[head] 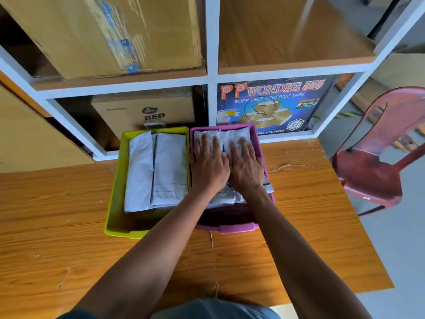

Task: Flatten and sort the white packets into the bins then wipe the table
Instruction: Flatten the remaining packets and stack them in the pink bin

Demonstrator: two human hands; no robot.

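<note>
Two bins stand side by side at the back of the wooden table [69, 238]. The yellow-green bin [113, 199] on the left holds flat white packets [158, 171] stacked side by side. The purple bin [230, 227] on the right holds more white packets [234, 134]. My left hand [208, 165] and my right hand [246, 168] lie next to each other inside the purple bin, palms down with straight fingers, pressing on the packets there. The packets under my hands are mostly hidden.
A white-framed shelf [212, 77] with cardboard boxes and a blue tape carton [273, 104] rises right behind the bins. A red plastic chair [377, 166] stands at the table's right edge. Thin loose threads [211, 239] lie on the tabletop near the purple bin.
</note>
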